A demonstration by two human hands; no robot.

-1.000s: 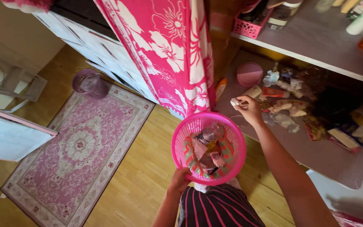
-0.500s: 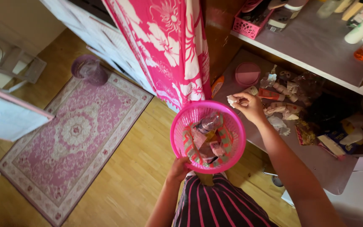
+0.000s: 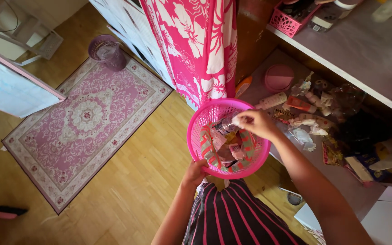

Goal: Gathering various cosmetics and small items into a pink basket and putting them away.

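Sitting at waist height over the wood floor [image 3: 137,190]: round pink basket [image 3: 205,119], full of wrappers and a small bottle. Gripping its near rim from below: left hand [image 3: 195,173], fingers curled tight on the edge. Hovering over the far rim: right hand [image 3: 256,123], fingertips pinching a small white scrap [image 3: 236,120]. Lying just right of the basket, nearly touching it: low shelf [image 3: 341,174], crowded with tubes and wrappers. Hanging close behind: pink flowered cloth [image 3: 196,45]. Opening wide to the left: bare floor and a pink rug [image 3: 85,120].
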